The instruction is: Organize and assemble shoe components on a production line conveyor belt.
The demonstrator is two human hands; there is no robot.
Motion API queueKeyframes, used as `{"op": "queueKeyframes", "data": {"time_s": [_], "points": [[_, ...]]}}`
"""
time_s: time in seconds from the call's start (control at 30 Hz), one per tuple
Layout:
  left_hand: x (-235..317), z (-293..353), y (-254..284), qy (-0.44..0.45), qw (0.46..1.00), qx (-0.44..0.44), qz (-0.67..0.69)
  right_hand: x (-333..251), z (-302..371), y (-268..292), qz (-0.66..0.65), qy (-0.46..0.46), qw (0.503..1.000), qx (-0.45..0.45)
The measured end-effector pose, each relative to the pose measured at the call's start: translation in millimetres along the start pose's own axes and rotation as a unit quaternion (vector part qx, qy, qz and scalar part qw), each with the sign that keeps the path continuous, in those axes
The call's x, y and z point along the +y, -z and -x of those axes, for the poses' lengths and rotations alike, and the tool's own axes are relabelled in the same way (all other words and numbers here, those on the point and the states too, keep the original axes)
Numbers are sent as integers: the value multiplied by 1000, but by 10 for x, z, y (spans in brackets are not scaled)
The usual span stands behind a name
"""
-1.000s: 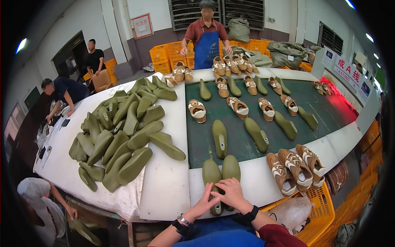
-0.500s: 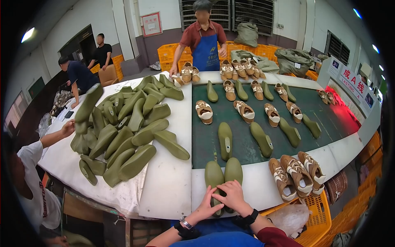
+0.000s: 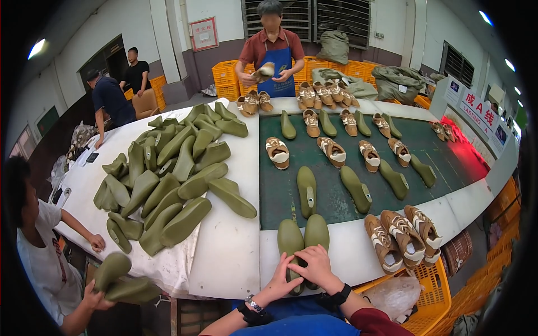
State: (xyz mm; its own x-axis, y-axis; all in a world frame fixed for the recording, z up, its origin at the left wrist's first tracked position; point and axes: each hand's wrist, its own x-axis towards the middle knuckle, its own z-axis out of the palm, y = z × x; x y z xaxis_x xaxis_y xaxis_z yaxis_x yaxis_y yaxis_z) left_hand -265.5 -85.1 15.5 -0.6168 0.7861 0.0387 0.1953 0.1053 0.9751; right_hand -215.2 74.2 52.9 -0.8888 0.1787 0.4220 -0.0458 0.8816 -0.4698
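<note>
Two green shoe lasts stand side by side at the near edge of the white worktop, toes pointing away from me. My left hand (image 3: 284, 276) grips the heel end of the left shoe last (image 3: 290, 237). Against it, my right hand (image 3: 317, 267) has its fingers curled over the heel end of the right shoe last (image 3: 318, 231). The fingertips of both hands meet above the lasts and hide part of the heels. Just beyond, another green last (image 3: 306, 191) lies on the dark green conveyor belt (image 3: 280, 204).
A heap of green lasts (image 3: 168, 179) covers the left table. Three brown sneakers (image 3: 412, 238) stand to my right above a yellow crate (image 3: 434, 297). Sneakers and lasts line the belt. One person at left holds lasts (image 3: 115, 274); another opposite holds a sneaker (image 3: 264, 71).
My hands and the two lasts stay put. The person at left has brought lasts from the heap down toward the near left. The person opposite has lifted a sneaker off the worktop.
</note>
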Motion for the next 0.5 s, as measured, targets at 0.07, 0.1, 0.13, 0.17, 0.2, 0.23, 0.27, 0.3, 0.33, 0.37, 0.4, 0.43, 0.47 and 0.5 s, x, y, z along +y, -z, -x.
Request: {"op": "queueKeyframes", "data": {"time_s": [0.07, 0.1, 0.13, 0.17, 0.2, 0.23, 0.27, 0.3, 0.33, 0.37, 0.4, 0.43, 0.47, 0.5], "points": [[-8, -1, -6, -11, 1000, 6, -15, 5, 3, -10, -1, -2, 1000, 3], [-9, -2, -7, -11, 1000, 4, -15, 4, 5, -14, -3, -3, 1000, 5], [5, -3, -4, -10, 1000, 5, -20, 2, 5, -13, -3, -4, 1000, 6], [13, -5, -4, -9, 1000, 6, -25, 1, 5, -11, -3, -3, 1000, 8], [7, -6, -9, -9, 1000, 4, -25, 1, 6, -7, -3, -1, 1000, 11], [0, -1, -13, -10, 1000, 8, -22, -2, 5, -4, -3, -2, 1000, 11], [-4, 1, -17, -11, 1000, 11, -20, -5, 3, 3, -4, -1, 1000, 13], [-5, 0, -18, -11, 1000, 10, -20, -6, 3, 8, -5, 1, 1000, 15], [7, -2, -17, -12, 1000, 11, -22, -4, 3, 8, -5, 0, 1000, 15], [13, -3, -20, -12, 1000, 12, -25, -1, 4, 7, -3, 1, 1000, 18], [-7, -5, -27, -12, 1000, 13, -24, 4, 4, 7, -2, 2, 1000, 19], [-28, -1, -28, -19, 999, 16, -31, 0, 1, 5, -2, 3, 1000, 17], [-48, 7, -28, -25, 999, 21, -38, -5, -5, 2, -7, 3, 1000, 14], [-68, 19, -23, -24, 999, 25, -36, -12, -14, -4, -12, 3, 1000, 9]]}}
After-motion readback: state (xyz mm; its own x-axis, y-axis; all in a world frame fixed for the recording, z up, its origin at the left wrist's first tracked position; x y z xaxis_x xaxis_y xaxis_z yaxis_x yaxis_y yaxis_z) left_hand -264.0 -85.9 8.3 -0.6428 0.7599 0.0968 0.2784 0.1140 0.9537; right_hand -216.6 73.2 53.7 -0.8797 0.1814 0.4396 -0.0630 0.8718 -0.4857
